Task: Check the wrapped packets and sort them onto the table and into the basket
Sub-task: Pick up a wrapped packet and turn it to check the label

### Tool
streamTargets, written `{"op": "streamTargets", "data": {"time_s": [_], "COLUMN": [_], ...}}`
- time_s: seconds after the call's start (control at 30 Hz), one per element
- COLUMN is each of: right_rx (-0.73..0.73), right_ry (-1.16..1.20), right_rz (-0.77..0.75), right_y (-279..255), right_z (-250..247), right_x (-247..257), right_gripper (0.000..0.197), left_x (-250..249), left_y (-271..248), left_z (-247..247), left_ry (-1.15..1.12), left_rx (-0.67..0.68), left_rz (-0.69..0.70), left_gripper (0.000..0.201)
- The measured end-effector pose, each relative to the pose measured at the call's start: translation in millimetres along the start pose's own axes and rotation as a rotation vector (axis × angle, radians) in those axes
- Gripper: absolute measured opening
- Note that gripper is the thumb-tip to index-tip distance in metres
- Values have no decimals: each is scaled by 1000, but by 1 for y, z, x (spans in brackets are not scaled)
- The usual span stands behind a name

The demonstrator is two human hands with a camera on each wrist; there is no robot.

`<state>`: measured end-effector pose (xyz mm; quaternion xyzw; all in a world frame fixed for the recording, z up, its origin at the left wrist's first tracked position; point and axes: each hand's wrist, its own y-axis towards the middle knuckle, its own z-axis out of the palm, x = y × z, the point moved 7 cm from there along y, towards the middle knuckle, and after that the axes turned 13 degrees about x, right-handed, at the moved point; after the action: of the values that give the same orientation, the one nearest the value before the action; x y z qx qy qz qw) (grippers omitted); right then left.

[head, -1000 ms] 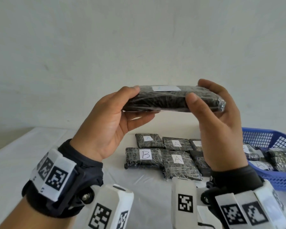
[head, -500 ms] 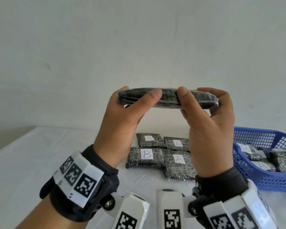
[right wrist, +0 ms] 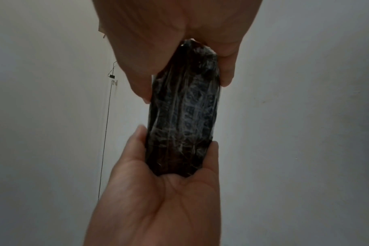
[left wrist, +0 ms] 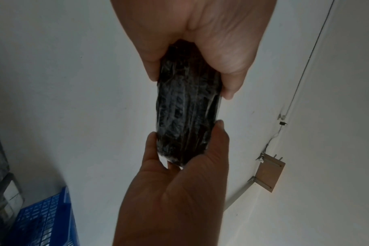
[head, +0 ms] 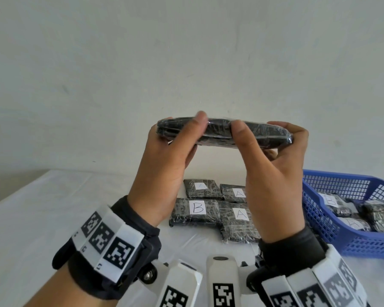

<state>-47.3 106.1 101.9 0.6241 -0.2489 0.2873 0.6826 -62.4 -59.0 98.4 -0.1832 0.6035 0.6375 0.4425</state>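
A dark packet wrapped in clear film is held up in front of the wall, level and edge-on, with no label showing. My left hand grips its left end, thumb in front and fingers behind. My right hand grips its right end the same way. In the left wrist view the packet runs between both hands, as does the packet in the right wrist view. On the table below lie packets labelled A, A, B and A.
A blue mesh basket stands at the right on the white table and holds several wrapped packets with B and A labels. A plain white wall rises behind the table.
The packet has been turned from showing its white label on top to edge-on. Both thumbs have slid toward its middle, and the hands have swung more upright under it.
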Motion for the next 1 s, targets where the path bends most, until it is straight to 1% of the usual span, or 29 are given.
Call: {"op": "streamTargets", "data": {"time_s": [0.07,0.17,0.23,0.33,0.5,0.57,0.67,0.7,0.8,0.83,0.9,1.0], "right_rx": [6,12,36,78,109,112,87,81,70,68,84,81], "right_ry": [-34,-86,-47,-6,-55,-38,-61,-72,-136,-152,-191,-244], "right_rz": [17,62,90,122,139,145,123,102,7,-16,-50,-21], "right_y": [2,7,9,10,11,10,11,10,8,7,5,5], "right_z": [-3,-11,-15,-21,-24,-21,-17,-15,-10,-9,-7,-8], "right_x": [-1,-4,-6,-10,-11,-8,-3,-2,5,7,12,17], "right_gripper": [53,40,33,40,53,47,46,43,31,31,38,49], "left_x": [2,1,-1,-4,-3,-1,1,2,7,8,7,4], "left_y": [0,2,2,3,2,2,3,2,2,2,1,-1], "left_z": [-4,-6,-6,-6,-8,-8,-6,-5,-5,-5,-4,-1], "left_ry": [-81,-69,-80,-68,-108,-92,-83,-65,-39,-50,-55,66], "left_rx": [-28,8,32,49,17,24,36,44,38,28,36,85], "left_rz": [-26,-39,-39,-44,-68,-95,-121,-130,-149,-156,-162,-200], "left_gripper": [23,30,33,38,32,31,28,25,9,10,18,36]}}
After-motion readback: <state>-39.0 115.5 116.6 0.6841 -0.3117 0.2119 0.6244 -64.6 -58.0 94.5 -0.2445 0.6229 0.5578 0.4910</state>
